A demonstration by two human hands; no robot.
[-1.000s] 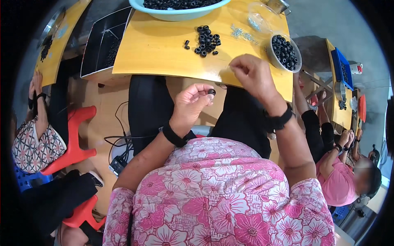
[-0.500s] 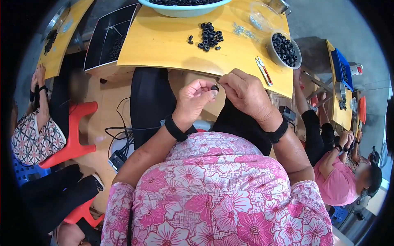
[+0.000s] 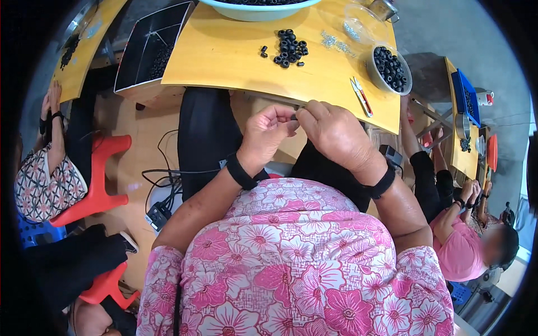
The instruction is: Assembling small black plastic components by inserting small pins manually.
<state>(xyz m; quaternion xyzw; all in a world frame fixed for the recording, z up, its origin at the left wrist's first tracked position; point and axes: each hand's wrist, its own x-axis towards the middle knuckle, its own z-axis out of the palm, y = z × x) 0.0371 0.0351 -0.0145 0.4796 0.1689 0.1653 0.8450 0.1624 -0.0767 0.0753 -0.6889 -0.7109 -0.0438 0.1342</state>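
Just in front of the table edge, my left hand (image 3: 261, 140) pinches a small black ring-shaped part (image 3: 293, 117) between thumb and fingers. My right hand (image 3: 337, 134) is closed against it, fingertips meeting those of the left and covering much of the part. Whatever the right fingers pinch is hidden. Beyond the hands, a loose pile of black ring-shaped parts (image 3: 290, 48) lies on the yellow table (image 3: 224, 56). Small clear or silvery bits (image 3: 335, 42) are scattered to its right. Thread snips with red handles (image 3: 361, 97) lie near the table's right edge.
A clear tub (image 3: 409, 71) of black parts stands at the right edge, a light-blue basin (image 3: 260, 12) at the back. Left of the table is a black compartmented box (image 3: 134, 61). Cables and an adapter (image 3: 159, 214) lie lower left. People sit at tables on both sides.
My right hand has shifted slightly left, its fingertips now over the black part, which showed more openly before. The left hand keeps its pinch. The view has shifted slightly.
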